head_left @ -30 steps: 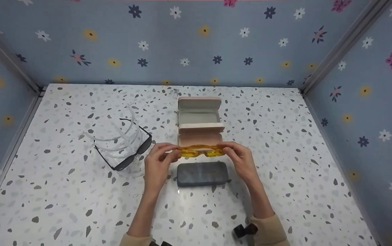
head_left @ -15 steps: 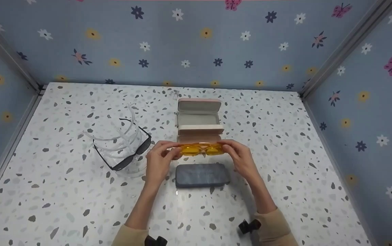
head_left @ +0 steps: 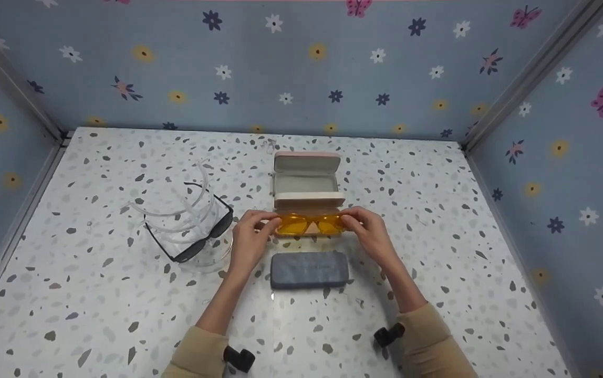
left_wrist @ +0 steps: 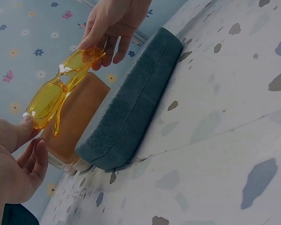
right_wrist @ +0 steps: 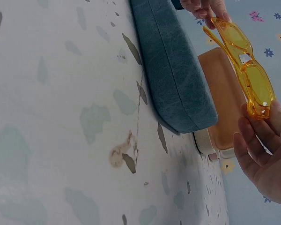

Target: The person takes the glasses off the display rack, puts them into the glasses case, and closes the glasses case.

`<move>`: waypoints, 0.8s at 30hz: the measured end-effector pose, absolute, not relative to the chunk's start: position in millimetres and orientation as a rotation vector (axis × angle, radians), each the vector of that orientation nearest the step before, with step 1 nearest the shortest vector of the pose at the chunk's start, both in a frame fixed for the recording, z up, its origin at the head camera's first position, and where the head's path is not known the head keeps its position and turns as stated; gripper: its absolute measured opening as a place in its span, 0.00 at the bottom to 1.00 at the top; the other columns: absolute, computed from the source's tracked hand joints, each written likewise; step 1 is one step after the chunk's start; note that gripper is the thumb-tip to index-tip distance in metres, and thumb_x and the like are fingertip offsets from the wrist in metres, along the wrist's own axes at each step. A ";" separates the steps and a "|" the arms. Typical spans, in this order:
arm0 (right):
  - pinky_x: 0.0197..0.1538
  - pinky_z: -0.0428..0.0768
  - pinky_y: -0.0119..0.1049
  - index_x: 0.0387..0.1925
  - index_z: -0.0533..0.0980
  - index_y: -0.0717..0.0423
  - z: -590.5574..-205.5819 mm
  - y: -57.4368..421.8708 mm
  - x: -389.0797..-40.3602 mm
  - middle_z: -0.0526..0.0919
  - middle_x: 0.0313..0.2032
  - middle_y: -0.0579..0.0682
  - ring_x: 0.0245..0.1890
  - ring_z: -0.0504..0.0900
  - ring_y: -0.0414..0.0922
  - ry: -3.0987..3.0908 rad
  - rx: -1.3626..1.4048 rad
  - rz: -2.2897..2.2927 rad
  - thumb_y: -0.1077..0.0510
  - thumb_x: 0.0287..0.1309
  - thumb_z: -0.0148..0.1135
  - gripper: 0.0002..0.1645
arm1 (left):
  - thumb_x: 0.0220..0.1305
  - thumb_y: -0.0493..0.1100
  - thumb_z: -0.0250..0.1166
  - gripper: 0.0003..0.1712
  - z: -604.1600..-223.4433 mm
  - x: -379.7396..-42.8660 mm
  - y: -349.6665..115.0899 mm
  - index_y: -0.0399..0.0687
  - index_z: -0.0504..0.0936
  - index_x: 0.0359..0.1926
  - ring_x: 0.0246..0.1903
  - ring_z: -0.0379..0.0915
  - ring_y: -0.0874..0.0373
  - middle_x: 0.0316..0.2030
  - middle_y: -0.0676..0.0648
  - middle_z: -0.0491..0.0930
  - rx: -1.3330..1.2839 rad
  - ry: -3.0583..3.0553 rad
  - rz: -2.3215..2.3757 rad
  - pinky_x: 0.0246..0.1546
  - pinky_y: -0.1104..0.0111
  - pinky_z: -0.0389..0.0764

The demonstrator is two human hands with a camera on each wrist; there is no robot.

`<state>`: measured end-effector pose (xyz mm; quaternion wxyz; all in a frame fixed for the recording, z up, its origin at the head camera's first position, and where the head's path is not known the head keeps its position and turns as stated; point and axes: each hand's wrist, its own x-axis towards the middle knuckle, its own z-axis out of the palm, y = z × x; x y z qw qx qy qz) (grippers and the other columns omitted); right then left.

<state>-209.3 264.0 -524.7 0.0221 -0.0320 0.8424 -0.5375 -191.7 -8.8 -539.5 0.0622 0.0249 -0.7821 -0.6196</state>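
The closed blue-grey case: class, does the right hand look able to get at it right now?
Probably, once freed: the right hand pinches one end of the yellow glasses, but nothing seems to lie on the blue-grey case or block its right end.

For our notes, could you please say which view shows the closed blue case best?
The left wrist view: the closed blue case is large and uncut, seam visible. The right wrist view crops its end; the head view shows it whole but smaller, from above.
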 end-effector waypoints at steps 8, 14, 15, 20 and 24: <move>0.43 0.82 0.27 0.46 0.85 0.61 -535.5 263.7 -226.9 0.85 0.44 0.57 0.41 0.80 0.43 2.724 -0.039 -1.545 0.56 0.71 0.63 0.12 | 0.65 0.43 0.73 0.10 -548.7 -206.0 -4.1 0.43 0.91 0.44 0.36 0.78 0.55 0.44 0.43 0.83 0.125 -2.469 -1.731 0.36 0.73 0.74; 0.43 0.80 0.28 0.44 0.87 0.61 -542.5 263.2 -236.3 0.83 0.44 0.56 0.42 0.81 0.43 2.755 0.031 -1.528 0.57 0.69 0.66 0.11 | 0.66 0.43 0.72 0.11 -554.2 -216.1 -0.4 0.41 0.91 0.43 0.36 0.75 0.56 0.43 0.42 0.82 0.154 -2.509 -1.663 0.39 0.71 0.72; 0.43 0.81 0.29 0.44 0.87 0.61 -543.5 263.1 -237.4 0.83 0.43 0.56 0.41 0.81 0.43 2.744 0.046 -1.537 0.57 0.68 0.66 0.11 | 0.66 0.43 0.72 0.10 -555.0 -217.2 -0.1 0.41 0.91 0.43 0.36 0.75 0.55 0.43 0.42 0.82 0.160 -2.513 -1.655 0.39 0.70 0.72; 0.43 0.86 0.30 0.45 0.86 0.63 -548.4 262.7 -242.8 0.82 0.44 0.56 0.39 0.82 0.39 2.678 0.094 -1.564 0.59 0.68 0.67 0.11 | 0.66 0.44 0.72 0.11 -558.6 -220.5 0.2 0.42 0.92 0.43 0.39 0.77 0.53 0.44 0.42 0.82 0.197 -2.533 -1.637 0.41 0.68 0.74; 0.46 0.88 0.32 0.46 0.86 0.63 -551.6 262.5 -245.9 0.82 0.46 0.57 0.41 0.84 0.40 2.664 0.131 -1.539 0.59 0.68 0.67 0.12 | 0.66 0.45 0.72 0.12 -561.6 -222.1 -0.1 0.43 0.92 0.45 0.42 0.77 0.51 0.45 0.42 0.82 0.213 -2.557 -1.636 0.44 0.66 0.75</move>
